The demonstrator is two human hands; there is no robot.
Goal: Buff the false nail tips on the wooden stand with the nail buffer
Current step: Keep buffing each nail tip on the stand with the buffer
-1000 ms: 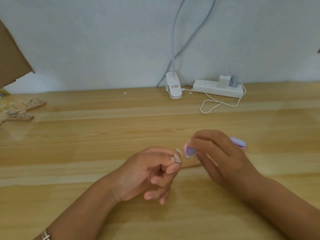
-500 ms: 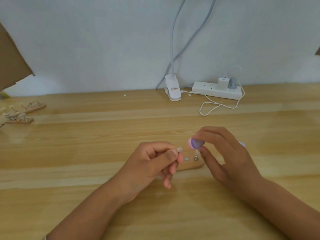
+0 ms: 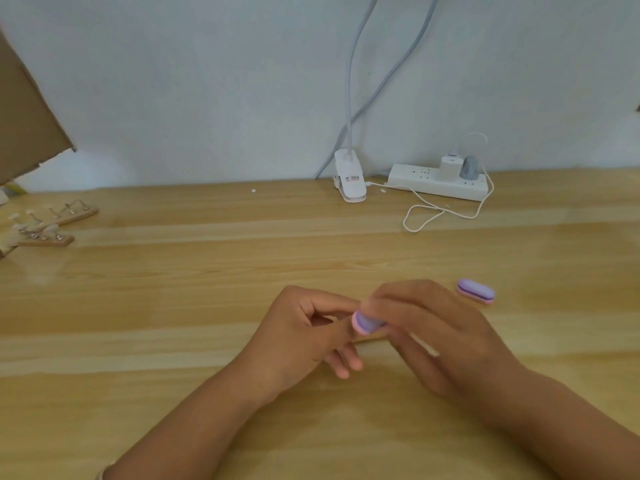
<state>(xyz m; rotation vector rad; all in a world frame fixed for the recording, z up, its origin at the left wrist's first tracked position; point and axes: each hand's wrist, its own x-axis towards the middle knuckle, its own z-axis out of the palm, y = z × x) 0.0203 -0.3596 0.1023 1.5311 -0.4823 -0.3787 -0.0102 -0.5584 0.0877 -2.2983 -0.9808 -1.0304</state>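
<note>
my right hand (image 3: 433,336) grips nail buffer (image 3: 366,322), blurred. my left hand (image 3: 304,336) curled against its end; can't tell if fingers pinch anything. wooden stand hidden behind hands.

**A makeshift nail-craft desk, likely in a home**

A wood-grain table (image 3: 173,341) stands against a plain white wall (image 3: 207,81). A clip lamp (image 3: 349,181) sits at the table's far edge, its neck rising out of view. Beside it lies a power strip (image 3: 426,183) with a charger (image 3: 450,166) plugged in and a white cable (image 3: 426,216) looped loose. Torn cardboard (image 3: 24,116) leans in at the left. Below it rest small wooden stands (image 3: 45,237) with nail tips, and a spare buffer (image 3: 476,291) lies to the right.
</note>
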